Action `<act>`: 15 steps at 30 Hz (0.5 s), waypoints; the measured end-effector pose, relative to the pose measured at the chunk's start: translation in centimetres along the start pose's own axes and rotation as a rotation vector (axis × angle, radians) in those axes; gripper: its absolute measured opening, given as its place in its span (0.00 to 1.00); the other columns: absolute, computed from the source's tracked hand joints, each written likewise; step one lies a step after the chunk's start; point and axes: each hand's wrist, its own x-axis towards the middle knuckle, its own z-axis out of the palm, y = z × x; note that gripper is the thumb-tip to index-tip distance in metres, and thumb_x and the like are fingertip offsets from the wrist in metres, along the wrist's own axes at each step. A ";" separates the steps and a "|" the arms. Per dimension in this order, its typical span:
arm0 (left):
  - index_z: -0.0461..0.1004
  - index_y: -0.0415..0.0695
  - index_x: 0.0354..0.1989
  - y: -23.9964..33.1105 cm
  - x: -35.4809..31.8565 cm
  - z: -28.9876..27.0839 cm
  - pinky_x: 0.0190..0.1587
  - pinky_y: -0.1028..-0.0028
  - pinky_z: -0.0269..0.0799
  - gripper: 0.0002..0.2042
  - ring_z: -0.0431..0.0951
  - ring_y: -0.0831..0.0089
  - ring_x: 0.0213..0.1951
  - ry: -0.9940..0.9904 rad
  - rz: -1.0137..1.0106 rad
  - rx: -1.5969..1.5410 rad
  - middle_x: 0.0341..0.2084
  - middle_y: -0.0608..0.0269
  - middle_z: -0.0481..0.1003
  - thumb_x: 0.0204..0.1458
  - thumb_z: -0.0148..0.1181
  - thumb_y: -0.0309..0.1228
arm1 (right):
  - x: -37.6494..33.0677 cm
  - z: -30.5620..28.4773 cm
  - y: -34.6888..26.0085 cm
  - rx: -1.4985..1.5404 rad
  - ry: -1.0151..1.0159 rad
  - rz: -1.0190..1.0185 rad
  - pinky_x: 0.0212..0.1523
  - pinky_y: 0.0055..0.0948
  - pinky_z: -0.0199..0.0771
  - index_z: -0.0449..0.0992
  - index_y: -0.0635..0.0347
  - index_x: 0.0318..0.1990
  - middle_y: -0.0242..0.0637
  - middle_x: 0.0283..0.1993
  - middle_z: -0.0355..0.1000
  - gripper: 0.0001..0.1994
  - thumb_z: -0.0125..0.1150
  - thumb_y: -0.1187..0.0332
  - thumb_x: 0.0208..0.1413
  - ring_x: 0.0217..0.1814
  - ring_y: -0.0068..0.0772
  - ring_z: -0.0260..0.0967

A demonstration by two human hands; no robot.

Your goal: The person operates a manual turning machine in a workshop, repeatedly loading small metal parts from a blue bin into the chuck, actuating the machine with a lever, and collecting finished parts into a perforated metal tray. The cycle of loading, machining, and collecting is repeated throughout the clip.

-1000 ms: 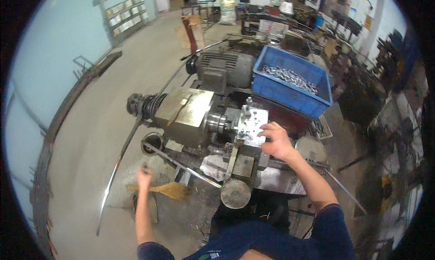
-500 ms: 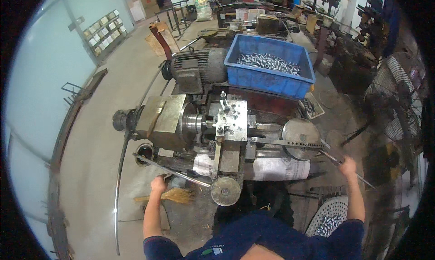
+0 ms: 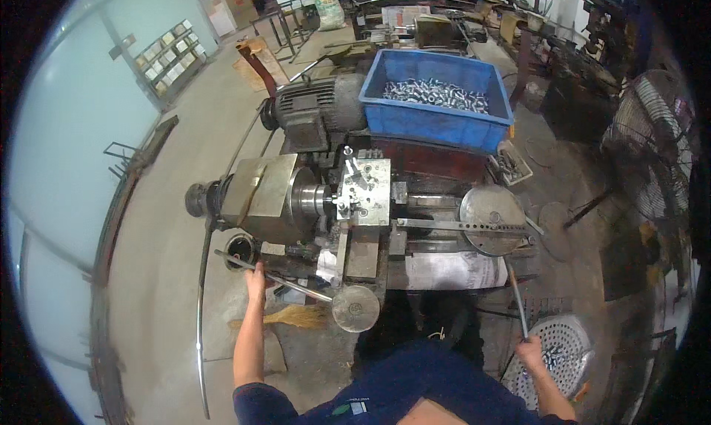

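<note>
My left hand (image 3: pixel 255 278) is closed around a long metal lever rod (image 3: pixel 302 287) that slants down to a round steel disc (image 3: pixel 355 309) at the front of a small lathe. My right hand (image 3: pixel 529 349) grips a second lever rod (image 3: pixel 518 299), which runs up toward a larger round plate (image 3: pixel 492 214) at the right end. Between them, the tool slide block (image 3: pixel 375 191) sits close against the chuck (image 3: pixel 305 200), and a flat drilled bar (image 3: pixel 437 225) links the slide to the larger plate. Any workpiece in the chuck is too small to make out.
Behind the lathe stand a motor (image 3: pixel 315 106) and a blue bin (image 3: pixel 437 132) of small metal parts. A perforated basket (image 3: pixel 574 336) holding more parts is beside my right hand. A straw broom (image 3: pixel 296 316) lies below the left lever. A fan (image 3: pixel 652 143) stands at right.
My right hand has swung its lever down and toward me. The slide block has shifted left, closer to the chuck. My left hand has moved up onto its rod.
</note>
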 end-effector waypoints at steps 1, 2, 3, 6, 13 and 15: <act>0.67 0.31 0.32 -0.3 0.0 0.0 0.16 0.72 0.75 0.20 0.74 0.66 0.17 -0.003 0.021 -0.042 0.21 0.54 0.71 0.53 0.48 0.42 | -0.9 1.0 -1.5 0.173 -0.046 0.067 0.21 0.25 0.62 0.72 0.65 0.33 0.33 0.20 0.65 0.14 0.59 0.73 0.33 0.20 0.24 0.61; 0.67 0.32 0.32 -0.6 0.1 0.1 0.16 0.72 0.75 0.19 0.74 0.66 0.17 -0.007 0.043 -0.085 0.21 0.55 0.71 0.53 0.48 0.41 | -2.0 1.8 -3.5 0.346 -0.090 0.134 0.21 0.24 0.60 0.72 0.65 0.34 0.31 0.20 0.64 0.15 0.58 0.74 0.33 0.20 0.23 0.60; 0.67 0.31 0.32 -0.8 0.8 -0.8 0.16 0.71 0.75 0.16 0.74 0.66 0.17 -0.005 -0.094 0.007 0.21 0.55 0.71 0.53 0.47 0.37 | -2.8 2.3 -5.1 0.522 -0.139 0.200 0.21 0.22 0.59 0.72 0.64 0.36 0.29 0.20 0.63 0.15 0.57 0.75 0.34 0.20 0.23 0.60; 0.67 0.30 0.31 0.4 0.1 0.0 0.15 0.70 0.75 0.17 0.73 0.66 0.16 -0.009 -0.034 0.017 0.21 0.53 0.71 0.52 0.47 0.38 | -3.8 2.4 -7.3 0.383 -0.072 0.152 0.22 0.20 0.57 0.71 0.65 0.36 0.27 0.20 0.62 0.16 0.56 0.74 0.33 0.21 0.21 0.57; 0.67 0.29 0.29 1.3 0.2 -0.4 0.11 0.73 0.69 0.20 0.74 0.60 0.12 -0.002 -0.138 0.158 0.15 0.53 0.71 0.51 0.48 0.41 | -3.3 4.4 -4.0 0.258 0.037 0.011 0.17 0.21 0.55 0.71 0.64 0.33 0.26 0.19 0.62 0.13 0.54 0.75 0.33 0.18 0.21 0.57; 0.67 0.30 0.29 1.6 0.3 -0.6 0.12 0.72 0.69 0.20 0.74 0.61 0.12 -0.024 -0.181 0.188 0.15 0.53 0.71 0.51 0.48 0.41 | -2.3 3.3 -3.3 0.152 0.060 -0.009 0.22 0.26 0.60 0.71 0.64 0.31 0.31 0.20 0.63 0.14 0.57 0.73 0.30 0.21 0.26 0.60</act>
